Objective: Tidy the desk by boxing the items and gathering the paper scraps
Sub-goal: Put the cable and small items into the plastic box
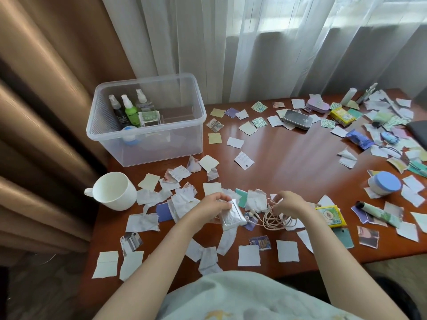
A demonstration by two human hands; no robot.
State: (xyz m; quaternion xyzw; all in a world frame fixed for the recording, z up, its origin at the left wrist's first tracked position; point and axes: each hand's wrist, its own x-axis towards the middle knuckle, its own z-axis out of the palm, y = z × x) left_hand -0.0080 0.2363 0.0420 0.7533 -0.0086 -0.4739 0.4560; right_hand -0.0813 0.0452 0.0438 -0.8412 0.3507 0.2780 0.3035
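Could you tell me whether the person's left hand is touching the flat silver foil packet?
Touching. The head view shows the left hand gripping the flat silver foil packet, fingers curled over its upper edge.

Daylight is coming in through the window (346, 10) at the far side, glowing through a sheer white curtain (231, 42). A heavy brown curtain (46, 88) is hanging on the left. The glossy reddish-wood tabletop (288, 153) is reflecting that light, and pale floor (402, 266) is showing near right.
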